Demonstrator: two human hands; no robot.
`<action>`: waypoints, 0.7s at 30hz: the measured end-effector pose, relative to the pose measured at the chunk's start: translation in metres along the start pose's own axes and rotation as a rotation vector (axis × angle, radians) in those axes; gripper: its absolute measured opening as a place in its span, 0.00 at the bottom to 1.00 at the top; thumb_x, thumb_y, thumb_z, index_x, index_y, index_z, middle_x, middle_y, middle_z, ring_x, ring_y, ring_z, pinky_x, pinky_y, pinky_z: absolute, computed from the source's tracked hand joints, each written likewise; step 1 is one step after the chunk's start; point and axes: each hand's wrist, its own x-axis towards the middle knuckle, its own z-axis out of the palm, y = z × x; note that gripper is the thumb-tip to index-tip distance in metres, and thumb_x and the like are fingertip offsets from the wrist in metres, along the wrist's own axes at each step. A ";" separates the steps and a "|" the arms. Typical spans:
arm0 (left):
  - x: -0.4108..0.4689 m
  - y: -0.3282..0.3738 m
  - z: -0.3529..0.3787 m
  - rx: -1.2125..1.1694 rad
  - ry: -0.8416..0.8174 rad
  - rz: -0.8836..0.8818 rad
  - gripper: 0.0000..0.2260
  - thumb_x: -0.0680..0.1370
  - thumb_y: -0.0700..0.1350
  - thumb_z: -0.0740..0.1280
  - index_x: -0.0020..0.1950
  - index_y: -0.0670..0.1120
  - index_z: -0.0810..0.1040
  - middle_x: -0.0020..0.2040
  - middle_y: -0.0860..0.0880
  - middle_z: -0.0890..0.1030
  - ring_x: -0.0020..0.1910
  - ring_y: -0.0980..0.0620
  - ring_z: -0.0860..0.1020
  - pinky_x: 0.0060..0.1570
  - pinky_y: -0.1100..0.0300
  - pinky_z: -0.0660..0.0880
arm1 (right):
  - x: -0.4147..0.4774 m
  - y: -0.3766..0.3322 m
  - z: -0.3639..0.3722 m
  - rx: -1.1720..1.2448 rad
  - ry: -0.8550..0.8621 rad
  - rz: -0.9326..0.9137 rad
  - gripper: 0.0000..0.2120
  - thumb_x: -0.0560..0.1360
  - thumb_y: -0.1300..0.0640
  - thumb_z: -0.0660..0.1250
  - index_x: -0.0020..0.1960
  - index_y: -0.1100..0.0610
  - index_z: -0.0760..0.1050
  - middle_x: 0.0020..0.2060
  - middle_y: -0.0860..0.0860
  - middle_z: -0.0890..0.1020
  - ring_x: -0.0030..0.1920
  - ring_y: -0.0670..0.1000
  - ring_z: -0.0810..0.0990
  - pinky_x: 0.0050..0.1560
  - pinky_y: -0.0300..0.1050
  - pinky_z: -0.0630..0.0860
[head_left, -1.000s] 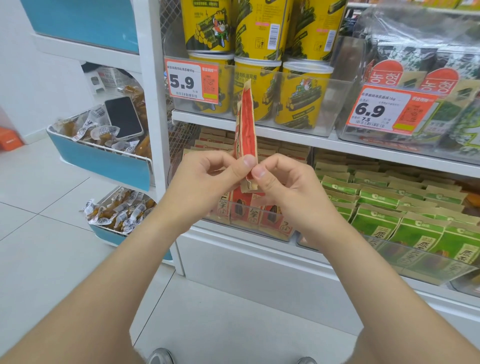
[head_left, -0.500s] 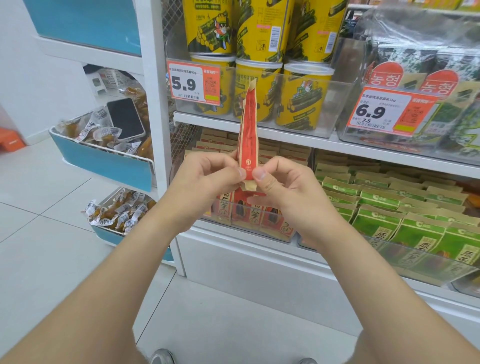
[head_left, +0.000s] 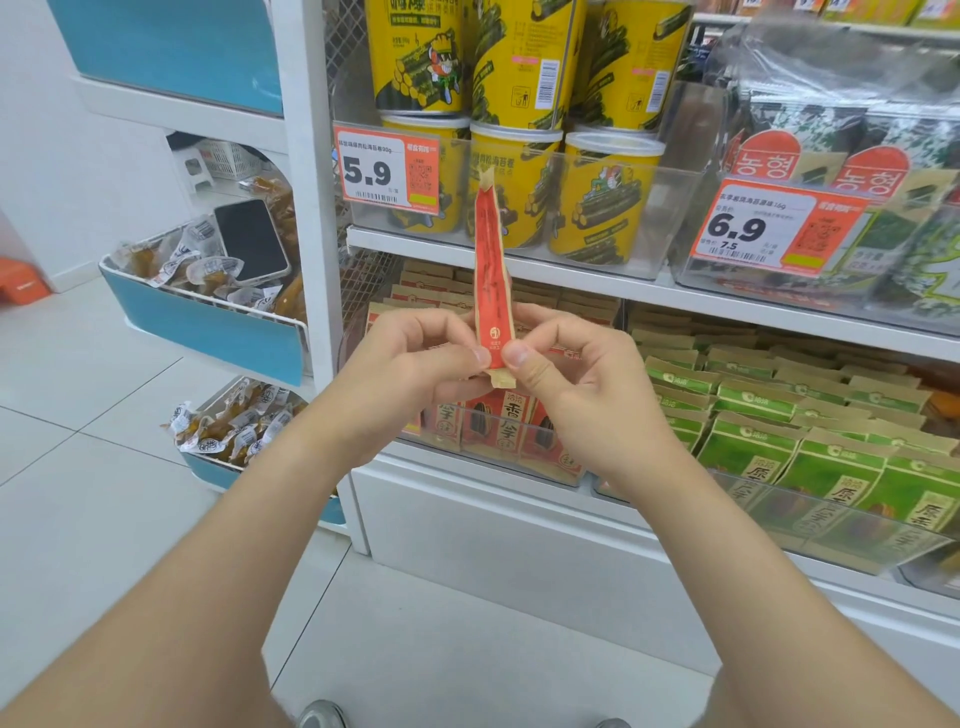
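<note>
The packet (head_left: 493, 280), seen edge-on, looks like matt kraft paper, brown at its crimped ends, printed red along the side and faintly creased. The green packets (head_left: 753, 452) share that dull paper finish. The yellow canisters (head_left: 605, 208) have glossy printed wraps and smooth, pale plastic lids, and the clear plastic bin (head_left: 680, 218) catches glare. The seaweed bags (head_left: 831, 67) are crinkly, shiny film. The phone (head_left: 252, 239) has a dark, glassy face. The mesh (head_left: 363, 280) is probably painted metal wire. The floor tiles (head_left: 67, 467) are smooth with a soft sheen.
</note>
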 end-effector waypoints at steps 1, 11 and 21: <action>0.000 0.000 0.002 -0.027 0.036 -0.002 0.14 0.74 0.43 0.76 0.52 0.37 0.76 0.61 0.34 0.84 0.58 0.37 0.86 0.66 0.29 0.77 | -0.002 -0.002 0.002 -0.051 0.028 -0.003 0.07 0.80 0.56 0.76 0.44 0.54 0.85 0.67 0.47 0.81 0.63 0.38 0.82 0.58 0.46 0.82; -0.002 -0.002 0.005 0.068 0.065 -0.084 0.10 0.88 0.45 0.63 0.67 0.42 0.73 0.56 0.39 0.88 0.55 0.40 0.87 0.55 0.41 0.85 | -0.003 -0.002 0.042 -0.447 0.177 -0.049 0.58 0.61 0.34 0.84 0.80 0.43 0.53 0.70 0.48 0.70 0.63 0.50 0.79 0.52 0.56 0.83; -0.001 -0.010 -0.048 0.234 0.250 -0.008 0.08 0.87 0.42 0.67 0.63 0.48 0.84 0.54 0.45 0.88 0.53 0.45 0.88 0.55 0.51 0.85 | 0.031 0.006 0.045 -0.249 0.076 -0.108 0.28 0.80 0.53 0.75 0.74 0.44 0.66 0.48 0.45 0.88 0.48 0.46 0.87 0.50 0.52 0.84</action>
